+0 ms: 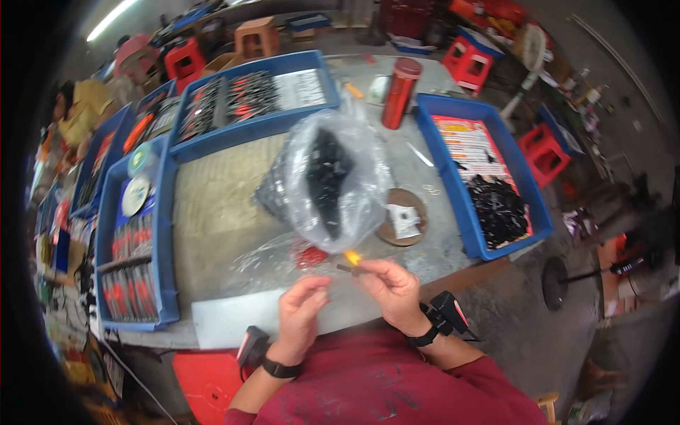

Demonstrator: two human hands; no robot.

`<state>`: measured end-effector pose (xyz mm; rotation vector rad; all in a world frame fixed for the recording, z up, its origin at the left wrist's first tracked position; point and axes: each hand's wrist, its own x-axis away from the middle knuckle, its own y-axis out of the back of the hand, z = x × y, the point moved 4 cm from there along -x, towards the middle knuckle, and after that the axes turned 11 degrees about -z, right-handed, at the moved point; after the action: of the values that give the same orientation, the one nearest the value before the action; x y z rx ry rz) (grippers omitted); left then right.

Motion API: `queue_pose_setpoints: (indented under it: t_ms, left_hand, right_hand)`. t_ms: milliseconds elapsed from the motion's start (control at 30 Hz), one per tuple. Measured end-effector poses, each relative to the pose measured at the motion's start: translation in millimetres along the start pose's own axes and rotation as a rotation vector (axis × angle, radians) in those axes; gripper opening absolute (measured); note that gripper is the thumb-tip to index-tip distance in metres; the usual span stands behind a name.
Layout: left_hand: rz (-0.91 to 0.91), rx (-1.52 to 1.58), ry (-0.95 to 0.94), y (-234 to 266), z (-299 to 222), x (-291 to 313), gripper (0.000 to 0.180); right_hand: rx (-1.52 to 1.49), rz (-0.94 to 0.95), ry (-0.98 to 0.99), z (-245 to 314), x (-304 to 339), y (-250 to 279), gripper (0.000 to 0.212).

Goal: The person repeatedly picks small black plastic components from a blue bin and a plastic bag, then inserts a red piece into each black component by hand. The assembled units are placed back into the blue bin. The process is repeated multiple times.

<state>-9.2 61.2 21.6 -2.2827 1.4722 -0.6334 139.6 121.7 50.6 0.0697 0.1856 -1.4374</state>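
Observation:
My right hand (393, 287) is closed, its thumb and forefinger pinching a small dark piece (344, 268) whose kind I cannot make out. Just beyond those fingertips shows a small yellow thing (352, 257); whether it is held or lies behind is unclear. To the left, my left hand (301, 308) has its thumb and fingers drawn together, and anything between them is too small to see. Beyond both hands stands an open clear plastic bag (368, 170) with many small black parts (329, 173) inside. Small red pieces (309, 255) lie at its near side.
A blue tray (542, 212) of black parts stands right, a red bottle (401, 95) behind. Several blue trays of red-and-black items, including a long one (244, 126), line the left and back. A round brown disc (418, 237) bears a white piece. A pale sheet (234, 319) covers the near edge.

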Motion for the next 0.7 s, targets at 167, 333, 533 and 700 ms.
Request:
queue_pose_setpoints:
  t_ms: [167, 333, 533, 700]
  left_hand:
    - [-0.017, 0.053, 0.009, 6.0, -2.9, -2.8, 0.018]
    - [-0.020, 0.059, -0.002, 11.3, -2.8, -4.4, 0.015]
    - [-0.070, -0.147, -0.102, 26.1, -11.5, -9.8, 0.008]
    - [-0.120, -0.421, -0.257, 34.7, -24.0, -17.1, 0.004]
  right_hand:
    - [0.196, -0.348, 0.199, 15.2, -31.7, 81.5, 0.018]
    - [0.640, -0.612, 0.281, 31.1, -67.7, 174.2, 0.018]
    - [1.344, -0.690, 0.770, 67.6, -86.4, 188.9, 0.024]
    - [0.567, -0.519, 0.579, 52.0, -84.8, 132.0, 0.022]
